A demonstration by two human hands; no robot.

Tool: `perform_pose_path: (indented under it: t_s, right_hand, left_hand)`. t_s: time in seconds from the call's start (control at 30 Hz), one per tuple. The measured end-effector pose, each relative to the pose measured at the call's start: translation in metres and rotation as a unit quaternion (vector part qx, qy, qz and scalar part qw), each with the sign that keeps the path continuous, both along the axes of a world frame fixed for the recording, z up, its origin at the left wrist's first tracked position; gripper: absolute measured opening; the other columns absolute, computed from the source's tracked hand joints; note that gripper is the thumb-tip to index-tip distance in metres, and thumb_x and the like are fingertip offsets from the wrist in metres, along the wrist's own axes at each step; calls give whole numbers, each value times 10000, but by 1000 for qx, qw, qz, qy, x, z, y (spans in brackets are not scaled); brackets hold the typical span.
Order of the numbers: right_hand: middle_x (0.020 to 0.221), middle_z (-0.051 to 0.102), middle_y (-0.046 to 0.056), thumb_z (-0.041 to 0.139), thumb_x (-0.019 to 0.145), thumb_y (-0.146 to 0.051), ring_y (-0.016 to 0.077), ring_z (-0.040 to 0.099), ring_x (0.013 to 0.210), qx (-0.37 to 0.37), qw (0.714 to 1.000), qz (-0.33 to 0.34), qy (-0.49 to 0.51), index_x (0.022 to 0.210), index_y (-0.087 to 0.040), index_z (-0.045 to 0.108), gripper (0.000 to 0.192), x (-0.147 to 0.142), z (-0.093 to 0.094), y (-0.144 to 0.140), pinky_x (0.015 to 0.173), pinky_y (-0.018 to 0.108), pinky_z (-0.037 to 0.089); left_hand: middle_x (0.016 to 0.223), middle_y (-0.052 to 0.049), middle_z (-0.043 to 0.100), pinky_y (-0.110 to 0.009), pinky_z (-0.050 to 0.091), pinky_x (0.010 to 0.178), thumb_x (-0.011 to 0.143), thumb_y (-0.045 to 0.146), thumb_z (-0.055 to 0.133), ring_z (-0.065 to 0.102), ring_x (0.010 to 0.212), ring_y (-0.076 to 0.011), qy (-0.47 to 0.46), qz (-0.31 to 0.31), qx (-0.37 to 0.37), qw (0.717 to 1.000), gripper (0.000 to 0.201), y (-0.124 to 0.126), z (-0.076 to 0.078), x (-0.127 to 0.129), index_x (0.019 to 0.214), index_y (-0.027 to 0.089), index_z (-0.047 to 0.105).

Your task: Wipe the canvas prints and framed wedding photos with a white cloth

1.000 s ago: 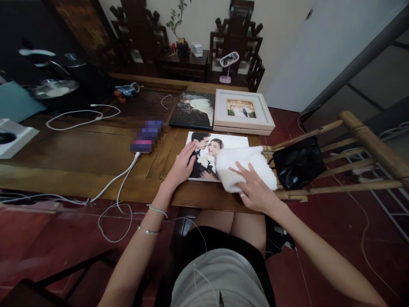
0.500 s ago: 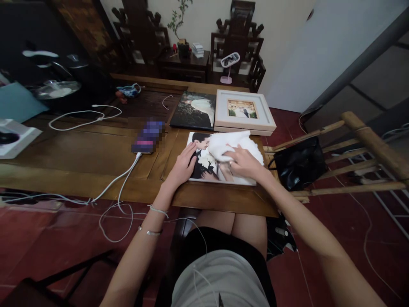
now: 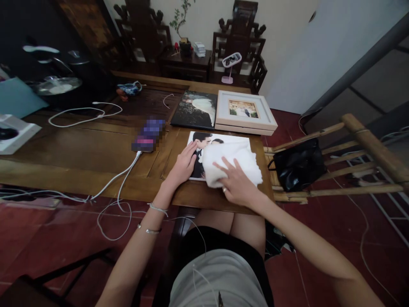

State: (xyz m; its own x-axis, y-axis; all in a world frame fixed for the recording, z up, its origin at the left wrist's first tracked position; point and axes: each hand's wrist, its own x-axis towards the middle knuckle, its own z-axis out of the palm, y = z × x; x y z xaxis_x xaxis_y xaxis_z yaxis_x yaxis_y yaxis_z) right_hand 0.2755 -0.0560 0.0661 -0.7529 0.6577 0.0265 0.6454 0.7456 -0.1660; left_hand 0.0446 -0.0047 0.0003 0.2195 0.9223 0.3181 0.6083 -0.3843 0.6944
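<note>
A glossy photo panel (image 3: 197, 169) lies flat near the table's front edge, showing a couple in black and white. My left hand (image 3: 185, 162) rests along its left side, fingers stretched out and touching the surface. Over the panel's middle and right spreads a white cloth (image 3: 217, 155), hiding much of the picture and hanging past its front and right edges. Pressed down on this cloth is my right hand (image 3: 235, 181), palm down with its fingers spread. Whether the thumb pinches the cloth, I cannot tell.
Behind the panel lie a dark photo panel (image 3: 194, 110) and a light wooden picture frame (image 3: 271, 121). Left of them, a phone (image 3: 148, 135) is plugged into a white cable (image 3: 128, 174). A black bag (image 3: 298, 164) sits on a bamboo chair (image 3: 377, 145) at the right.
My right hand has slid the cloth left and toward me, across the panel's front edge. Its fingers are now more spread. A second head shows in the picture. My left hand stays in place.
</note>
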Motion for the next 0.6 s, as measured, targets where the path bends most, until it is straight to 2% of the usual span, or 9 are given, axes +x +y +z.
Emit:
perform_pose_path:
  t_s: [0.13,0.23,0.3,0.4,0.5,0.6]
  right_hand:
    - [1493,416,119,509,688,-69,395,238,1419,-55,998,18,15,981,-154,718,370,5,13,-43,1109,666,215]
    - [1443,475,157,478,729,-77,341,347,1384,-84,996,-11,36,1104,-146,682,432,4,21,-41,1108,608,273]
    - [1396,519,179,457,770,-98,316,397,1359,-84,995,-34,38,1172,-140,654,449,1,22,-23,1111,575,282]
    - [1330,583,144,424,815,-115,291,380,1372,-61,995,-68,29,1220,-165,629,457,-8,18,19,1124,545,258]
    - [1306,601,128,413,830,-118,302,398,1352,-30,994,-97,27,1223,-173,625,450,-18,13,63,1100,547,275]
    - [1298,601,141,391,841,-119,325,394,1338,7,995,-91,28,1229,-162,618,451,-25,9,91,1058,576,296]
  left_hand:
    - [1539,-122,346,-493,225,1179,976,280,300,275,1443,-221,1,-3,-1,1000,489,0,0,-1,1443,162,383]
    - [1543,-110,341,-501,230,1176,974,267,303,276,1442,-219,4,-4,3,1000,486,-1,0,-1,1445,178,382]
    - [1544,-100,341,-501,232,1176,972,258,308,278,1441,-217,6,-2,6,1000,484,-1,-1,-1,1445,188,383]
    - [1538,-104,352,-489,240,1177,971,259,315,286,1438,-215,8,-1,10,1000,482,0,-1,-2,1439,178,394]
    - [1533,-118,358,-473,241,1181,971,265,313,289,1437,-214,11,-4,12,1000,487,1,-2,-2,1437,154,399]
    - [1532,-122,357,-469,232,1186,970,261,312,284,1439,-212,11,-8,15,1000,490,1,-1,-2,1439,146,396]
